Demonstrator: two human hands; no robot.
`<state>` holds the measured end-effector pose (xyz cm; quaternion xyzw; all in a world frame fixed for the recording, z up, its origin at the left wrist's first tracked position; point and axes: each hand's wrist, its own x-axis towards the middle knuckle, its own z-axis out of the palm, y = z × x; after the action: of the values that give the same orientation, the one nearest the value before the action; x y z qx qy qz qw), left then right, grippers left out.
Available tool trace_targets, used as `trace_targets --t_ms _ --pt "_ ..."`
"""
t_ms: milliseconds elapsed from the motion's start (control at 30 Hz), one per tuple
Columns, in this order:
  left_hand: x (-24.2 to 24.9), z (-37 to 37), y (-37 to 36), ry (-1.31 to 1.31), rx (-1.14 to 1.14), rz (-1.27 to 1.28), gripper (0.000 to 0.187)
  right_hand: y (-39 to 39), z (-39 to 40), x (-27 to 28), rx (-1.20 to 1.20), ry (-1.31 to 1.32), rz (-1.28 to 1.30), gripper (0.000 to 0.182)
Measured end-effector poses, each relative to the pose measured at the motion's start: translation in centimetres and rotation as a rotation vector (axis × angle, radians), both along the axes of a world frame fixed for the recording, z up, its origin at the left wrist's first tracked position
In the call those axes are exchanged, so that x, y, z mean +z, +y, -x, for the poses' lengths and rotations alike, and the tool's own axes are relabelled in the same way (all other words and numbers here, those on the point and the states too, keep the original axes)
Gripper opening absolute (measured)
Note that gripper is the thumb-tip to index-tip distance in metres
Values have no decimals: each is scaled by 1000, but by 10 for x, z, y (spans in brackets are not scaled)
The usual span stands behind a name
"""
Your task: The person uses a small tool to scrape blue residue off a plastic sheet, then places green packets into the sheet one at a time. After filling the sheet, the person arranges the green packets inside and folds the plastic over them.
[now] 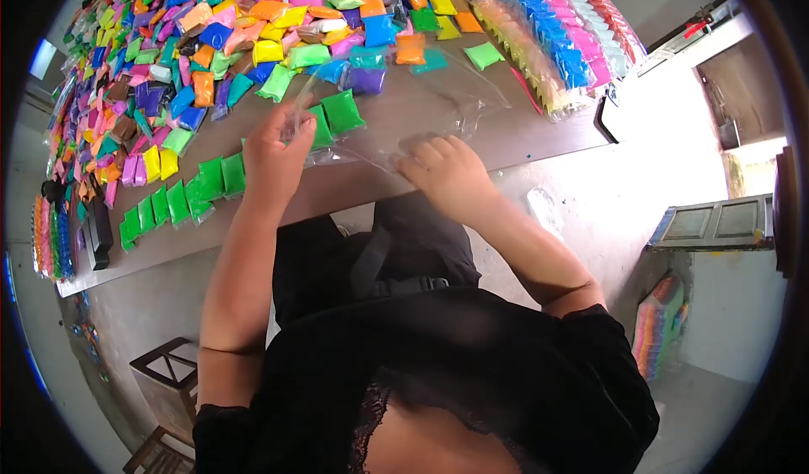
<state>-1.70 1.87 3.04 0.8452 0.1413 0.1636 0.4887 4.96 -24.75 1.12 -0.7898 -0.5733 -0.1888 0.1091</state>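
Note:
A clear plastic bag point(379, 133) stretches between my two hands over the table's front edge. My left hand point(278, 149) pinches its left side, thumb and fingers together. My right hand point(447, 175) has its fingers curled on the bag's right part. Two green packets point(343, 112) lie just right of my left hand, the nearer one partly hidden by it. A row of several green packets point(178, 203) runs along the front edge to the left.
A large pile of colourful packets point(270, 32) covers the back and left of the table point(413, 107). Strips of clear-wrapped packets point(548, 36) stand at the right. A wooden chair point(168, 364) is at lower left. A black object point(99, 230) sits at the left corner.

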Motion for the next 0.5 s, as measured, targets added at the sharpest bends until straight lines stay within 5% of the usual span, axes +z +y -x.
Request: trace_targets --t_ms 167,367,500 --pt "-20 15 -15 -320 -48 8 27 19 0 30 59 214 71 44" --pt "-28 27 -12 -312 -116 38 22 47 -10 14 139 463 161 44" --pt "-40 33 -7 -266 -20 416 21 54 -6 24 153 469 190 38"
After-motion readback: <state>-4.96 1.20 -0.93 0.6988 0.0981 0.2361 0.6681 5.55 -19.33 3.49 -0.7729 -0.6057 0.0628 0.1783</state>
